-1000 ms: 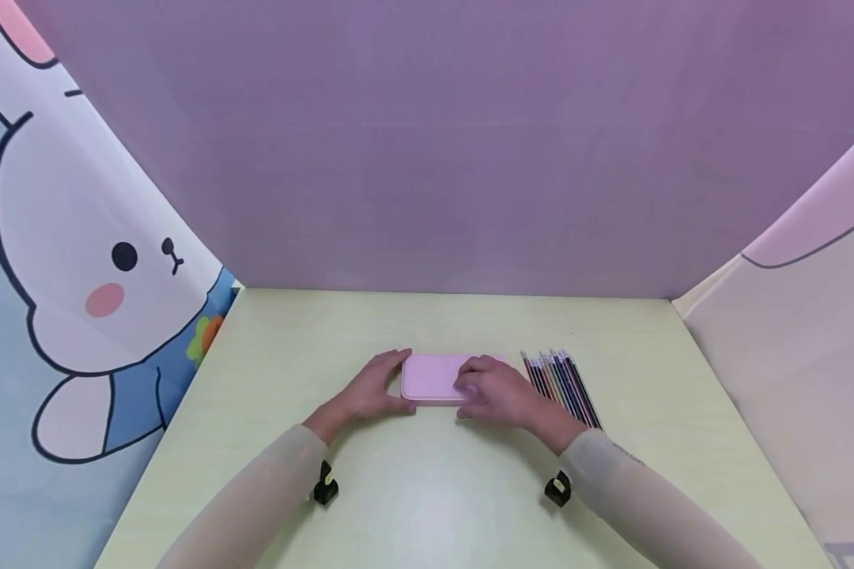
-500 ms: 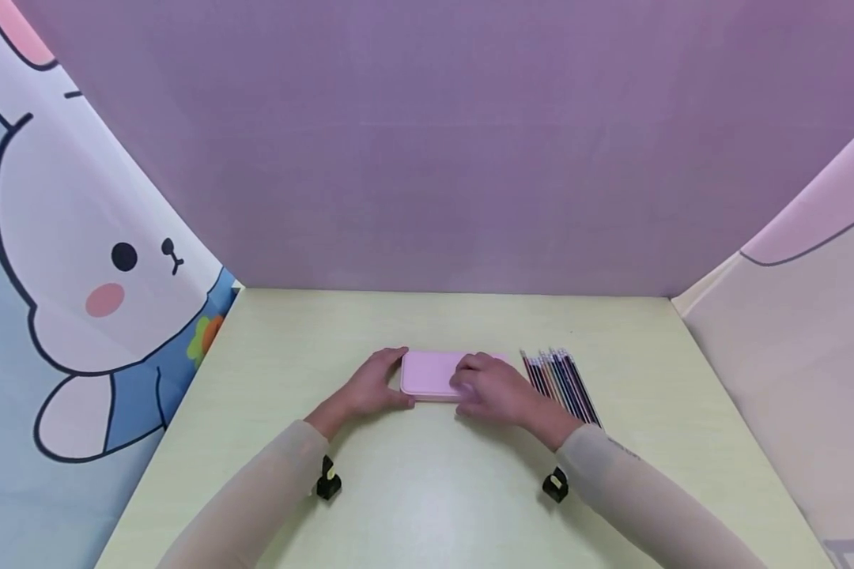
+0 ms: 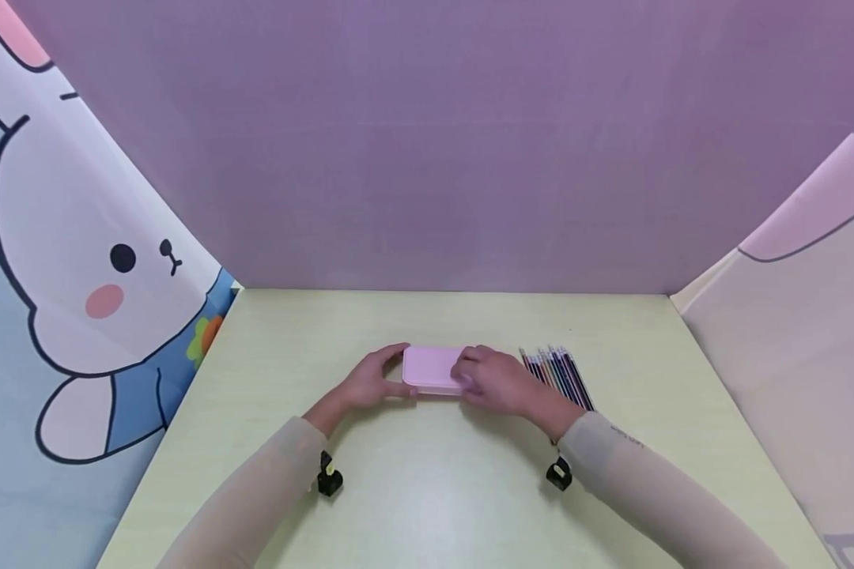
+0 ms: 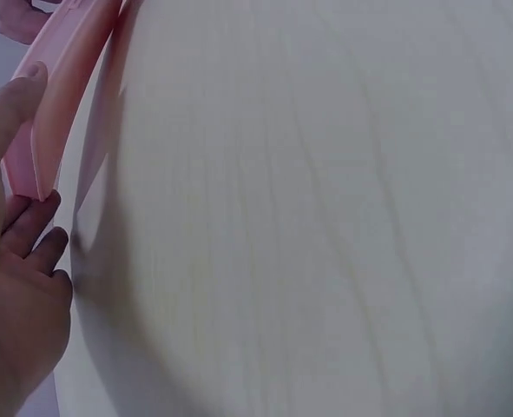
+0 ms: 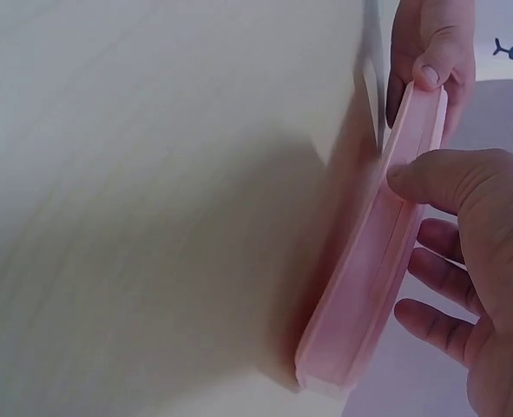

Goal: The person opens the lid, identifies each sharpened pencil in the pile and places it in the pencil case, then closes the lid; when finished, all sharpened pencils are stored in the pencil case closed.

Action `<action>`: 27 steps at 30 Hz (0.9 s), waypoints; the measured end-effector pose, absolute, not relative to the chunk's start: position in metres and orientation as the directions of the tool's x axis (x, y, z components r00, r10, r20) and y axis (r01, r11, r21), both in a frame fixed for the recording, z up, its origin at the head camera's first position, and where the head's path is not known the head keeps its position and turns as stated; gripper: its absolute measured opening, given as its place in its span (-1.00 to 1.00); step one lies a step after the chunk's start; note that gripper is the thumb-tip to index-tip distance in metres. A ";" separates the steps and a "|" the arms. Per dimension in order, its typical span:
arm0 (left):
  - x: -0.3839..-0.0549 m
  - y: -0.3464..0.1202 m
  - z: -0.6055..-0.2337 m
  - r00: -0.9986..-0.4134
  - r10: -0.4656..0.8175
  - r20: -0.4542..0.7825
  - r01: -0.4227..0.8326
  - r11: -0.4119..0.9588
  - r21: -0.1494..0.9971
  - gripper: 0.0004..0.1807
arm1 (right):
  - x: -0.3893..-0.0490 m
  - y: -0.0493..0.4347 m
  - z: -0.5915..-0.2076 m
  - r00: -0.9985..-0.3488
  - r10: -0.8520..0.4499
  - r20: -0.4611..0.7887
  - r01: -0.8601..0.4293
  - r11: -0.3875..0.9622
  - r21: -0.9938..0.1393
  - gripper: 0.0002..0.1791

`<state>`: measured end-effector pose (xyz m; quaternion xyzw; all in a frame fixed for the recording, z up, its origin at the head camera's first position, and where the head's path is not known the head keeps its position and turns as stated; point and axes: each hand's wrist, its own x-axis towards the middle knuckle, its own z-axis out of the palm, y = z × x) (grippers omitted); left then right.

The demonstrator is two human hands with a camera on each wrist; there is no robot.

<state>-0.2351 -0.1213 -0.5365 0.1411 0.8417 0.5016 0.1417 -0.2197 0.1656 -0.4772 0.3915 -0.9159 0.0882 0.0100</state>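
A pink rounded-corner case (image 3: 430,367), perhaps a pencil case, lies between both hands near the middle of the table. My left hand (image 3: 372,381) grips its left end; in the left wrist view the thumb (image 4: 22,95) lies on the narrow side and the fingers are at the end. My right hand (image 3: 496,379) holds the right part from above. Its thumb (image 5: 438,178) presses the long side in the right wrist view, with curled fingers at the top face. The lid looks closed, with a seam along the side. The right hand hides the case's right end.
Several dark and coloured pencils (image 3: 558,375) lie side by side just right of the case, partly behind the right forearm. The pale wooden table (image 3: 427,490) meets a purple backdrop (image 3: 455,158) at its far edge.
The case and both hands have shifted slightly away, upward in the head view. More of the case's front side shows under the right hand. Both hands keep their hold; the pencils have stayed put.
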 end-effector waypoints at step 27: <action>-0.232 -0.118 -0.534 -0.936 0.330 -0.119 0.055 0.475 0.878 -0.06 | -0.227 0.149 -0.458 -0.607 -0.791 0.075 -0.785 0.612 0.099 -0.80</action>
